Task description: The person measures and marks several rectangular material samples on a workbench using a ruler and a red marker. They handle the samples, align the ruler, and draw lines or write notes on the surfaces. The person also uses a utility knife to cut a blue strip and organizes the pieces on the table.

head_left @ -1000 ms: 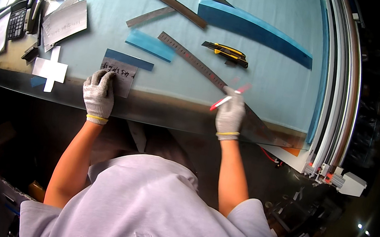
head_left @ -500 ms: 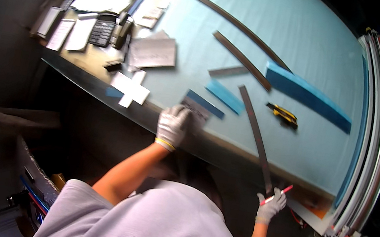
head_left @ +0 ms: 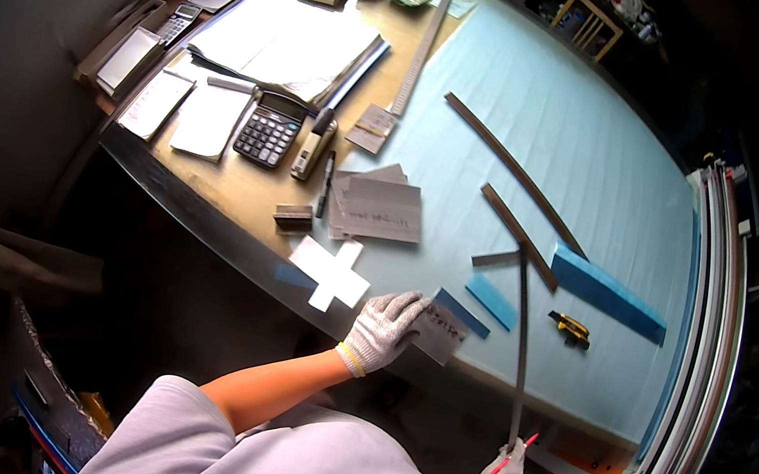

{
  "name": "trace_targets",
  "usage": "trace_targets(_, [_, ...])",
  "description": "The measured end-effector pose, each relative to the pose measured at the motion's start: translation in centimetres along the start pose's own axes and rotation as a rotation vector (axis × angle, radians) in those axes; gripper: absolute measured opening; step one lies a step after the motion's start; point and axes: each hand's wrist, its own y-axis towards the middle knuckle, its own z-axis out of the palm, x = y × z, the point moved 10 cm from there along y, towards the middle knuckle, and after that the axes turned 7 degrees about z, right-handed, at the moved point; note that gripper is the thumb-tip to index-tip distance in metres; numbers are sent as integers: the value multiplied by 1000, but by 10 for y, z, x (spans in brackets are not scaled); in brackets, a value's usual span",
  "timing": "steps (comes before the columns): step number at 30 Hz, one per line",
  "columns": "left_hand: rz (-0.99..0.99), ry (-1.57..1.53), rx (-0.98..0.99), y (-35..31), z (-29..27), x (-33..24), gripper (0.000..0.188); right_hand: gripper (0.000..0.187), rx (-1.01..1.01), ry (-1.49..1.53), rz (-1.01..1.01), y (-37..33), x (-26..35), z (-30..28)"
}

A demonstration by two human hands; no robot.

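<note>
My left hand [head_left: 382, 331], in a pale knitted glove, is closed at the left edge of a grey card [head_left: 439, 337] with dark handwriting, at the table's near edge. A dark blue strip [head_left: 463, 313] lies along the card's far side. My right hand [head_left: 501, 472], also gloved, grips a red-and-white pen [head_left: 531, 441] together with the near end of a long, thin dark strip [head_left: 518, 353]. That strip reaches away over the table, its far end crossing a brown strip [head_left: 515, 230]. Right of it lies a yellow-and-black utility knife [head_left: 570, 330].
A light-blue piece [head_left: 491, 301] and a thick blue strip [head_left: 609, 294] lie on the blue-green tabletop [head_left: 543, 114]. Leftward are a white cross-shaped piece [head_left: 331, 272], grey cards [head_left: 384, 210], a calculator [head_left: 268, 129], a stapler [head_left: 313, 146] and papers [head_left: 283, 37]. Metal rails [head_left: 702, 335] border the right side.
The view has shifted, bringing more of the table's far left into sight. The long strip's far end now overlaps the brown strip; before, it lay apart. Both hands keep their holds.
</note>
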Motion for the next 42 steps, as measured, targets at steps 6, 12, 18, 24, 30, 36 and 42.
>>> trace_targets(6, [101,342,-29,-1,-83,57,80,25,100,-26,-413,-11,168,18])
trace_targets(12, [53,381,-69,-27,-157,141,40,19,237,-92,-692,-30,268,21])
trace_targets(18, [-133,289,-318,-60,-203,209,25,24,370,-87,-773,-20,343,35])
trace_targets(24, [-304,248,-394,-73,-211,226,25,32,427,32,-707,-1,397,50])
trace_targets(30, [-332,279,-399,-74,-211,228,26,45,551,209,-685,-12,457,72])
trace_targets(36, [-298,295,-397,-70,-209,223,25,41,602,222,-635,-24,463,91])
trace_targets(42, [-262,285,-335,-68,-202,221,25,41,613,228,-641,-27,456,87])
